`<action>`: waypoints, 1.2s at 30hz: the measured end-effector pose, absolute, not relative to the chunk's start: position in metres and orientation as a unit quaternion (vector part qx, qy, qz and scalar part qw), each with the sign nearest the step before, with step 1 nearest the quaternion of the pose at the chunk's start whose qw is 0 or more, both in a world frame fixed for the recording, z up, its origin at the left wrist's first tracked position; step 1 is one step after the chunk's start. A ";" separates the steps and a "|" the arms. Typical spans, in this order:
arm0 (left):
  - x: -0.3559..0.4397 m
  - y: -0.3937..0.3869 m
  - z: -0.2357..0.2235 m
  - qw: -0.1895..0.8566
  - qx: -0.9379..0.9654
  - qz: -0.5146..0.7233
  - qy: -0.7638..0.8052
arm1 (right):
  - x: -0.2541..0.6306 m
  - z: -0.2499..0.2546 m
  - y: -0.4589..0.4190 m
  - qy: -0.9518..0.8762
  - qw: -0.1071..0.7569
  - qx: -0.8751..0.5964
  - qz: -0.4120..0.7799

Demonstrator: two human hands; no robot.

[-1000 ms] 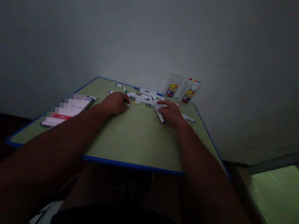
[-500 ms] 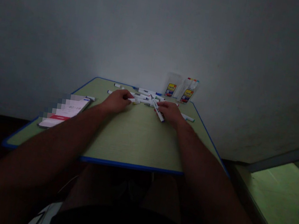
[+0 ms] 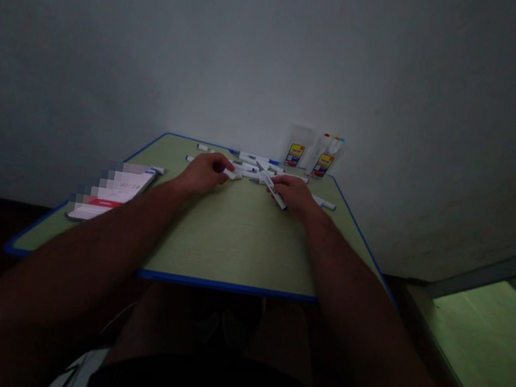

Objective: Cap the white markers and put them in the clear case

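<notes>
While both arms extend over the table point(image 3: 236, 242), the left hand point(image 3: 203, 173) pinches a small white piece point(image 3: 230, 174).
The right hand point(image 3: 294, 192), palm down, grips a slanted marker point(image 3: 278, 198) between thumb and fingers, beside the scattered pens point(image 3: 258, 158).

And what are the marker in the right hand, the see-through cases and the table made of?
Marker: probably hard plastic, since it's smooth, white and straight. Cases: likely thin, clear plastic; the wall shows through. Table: perhaps matt laminated board, judging by its flat, pale green top with faint streaks.
</notes>
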State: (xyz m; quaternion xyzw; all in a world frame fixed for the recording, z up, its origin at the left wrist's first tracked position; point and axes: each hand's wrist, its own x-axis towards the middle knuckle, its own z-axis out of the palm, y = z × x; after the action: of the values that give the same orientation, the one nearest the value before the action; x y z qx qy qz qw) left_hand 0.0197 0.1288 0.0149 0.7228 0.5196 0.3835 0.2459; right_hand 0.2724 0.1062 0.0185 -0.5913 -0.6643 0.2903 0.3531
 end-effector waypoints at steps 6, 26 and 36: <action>0.021 0.126 0.017 0.262 0.709 0.398 0.520 | 0.272 0.018 0.107 -0.666 0.348 -0.587 0.300; 0.022 0.131 0.010 0.339 0.677 0.427 0.495 | 0.273 0.013 0.108 -0.657 0.373 -0.541 0.370; 0.025 0.128 0.015 0.344 0.665 0.429 0.506 | 0.271 0.017 0.104 -0.641 0.374 -0.542 0.394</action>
State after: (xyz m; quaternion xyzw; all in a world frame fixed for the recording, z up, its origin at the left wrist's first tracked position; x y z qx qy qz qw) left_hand 0.0248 0.1277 0.0146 0.6646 0.5060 0.4291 0.3437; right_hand 0.2707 0.1036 0.0170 -0.5419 -0.6409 0.3942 0.3744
